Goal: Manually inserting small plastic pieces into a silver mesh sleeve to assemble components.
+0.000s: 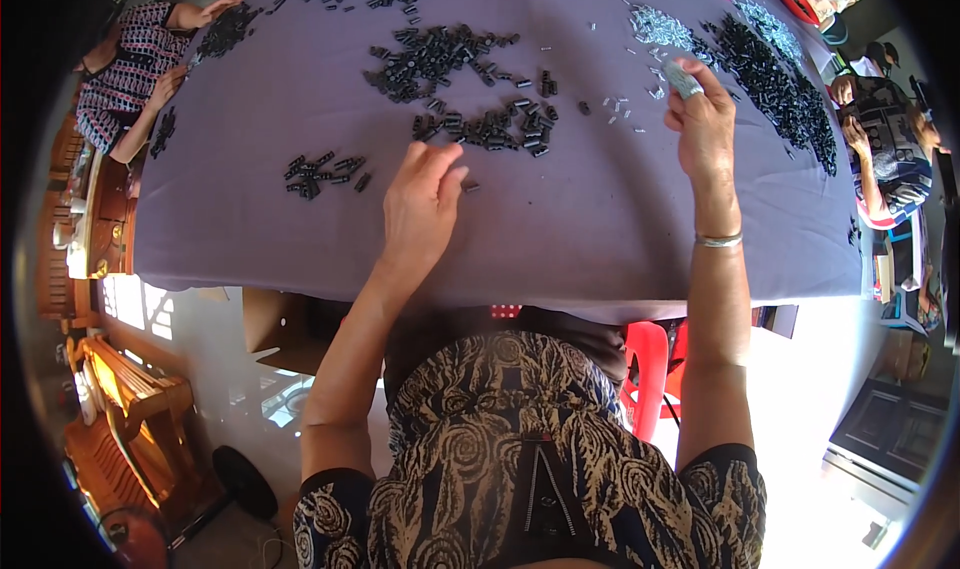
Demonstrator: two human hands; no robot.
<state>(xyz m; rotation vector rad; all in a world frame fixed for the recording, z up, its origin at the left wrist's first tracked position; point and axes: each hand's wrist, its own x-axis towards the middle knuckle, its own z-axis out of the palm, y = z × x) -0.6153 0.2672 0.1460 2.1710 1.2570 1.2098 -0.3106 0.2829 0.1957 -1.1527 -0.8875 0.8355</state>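
Note:
My left hand [422, 204] hovers over the purple tablecloth, fingers loosely bent with a gap at the thumb. Its fingertips are beside the near edge of a scattered group of small black cylindrical parts [490, 129]. A single black part [472, 186] lies by the thumb. My right hand [708, 119], with a bangle at the wrist, is raised at the right. Between its thumb and fingers is a small pale grey-green block [682, 79]; its exact kind is not clear. Just beyond it lies a pile of small clear parts [660, 27].
A larger black heap [425, 64] and a small black cluster [322, 174] lie on the purple cloth [270, 229]. More black parts [775, 84] spread along the right. Other people [140, 59] work at both sides. A red chair [645, 379] stands beneath the near edge.

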